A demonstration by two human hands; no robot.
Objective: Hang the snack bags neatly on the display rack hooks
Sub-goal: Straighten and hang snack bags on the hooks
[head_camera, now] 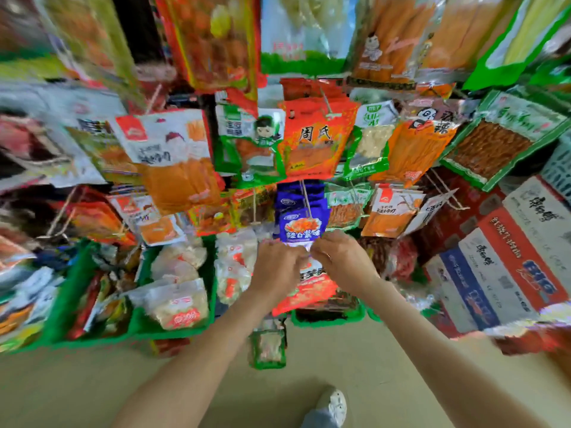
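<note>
Snack bag, red-orange, white top — left grip and right grip pinch its top edge; green crate at 9 o'clock holds white packets.

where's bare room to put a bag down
Bare floor between the green crates and the shoe, and right of it below the cardboard boxes. Crates and rack hooks are packed. Left hand and right hand hold a red bag.

Bright even light, blurred, warped edges

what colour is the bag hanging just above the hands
The hanging bag is blue-purple with an orange food picture, best seen in the head view.
</note>
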